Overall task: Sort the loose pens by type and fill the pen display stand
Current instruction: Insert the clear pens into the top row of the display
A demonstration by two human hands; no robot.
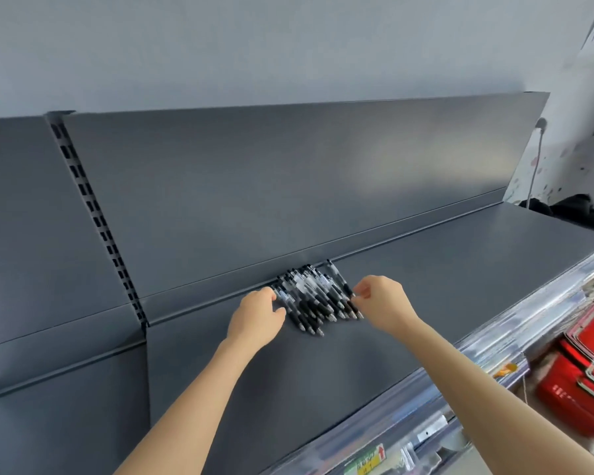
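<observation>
A heap of several black-and-clear pens [314, 298] lies on the dark grey shelf [426, 275], pushed up against its back panel, tips pointing toward me. My left hand [256, 318] is at the heap's left edge, fingers curled onto the outermost pens. My right hand [379, 299] is at the heap's right edge and pinches the rightmost pen between thumb and fingertips. No pen display stand is in view.
The shelf's clear plastic front rail [426, 382] runs along the near edge with price labels [367, 459]. A red basket [583, 371] sits below at right. A slotted upright [93, 214] divides the shelf from the bay at left. Dark items [570, 210] lie at the far right end.
</observation>
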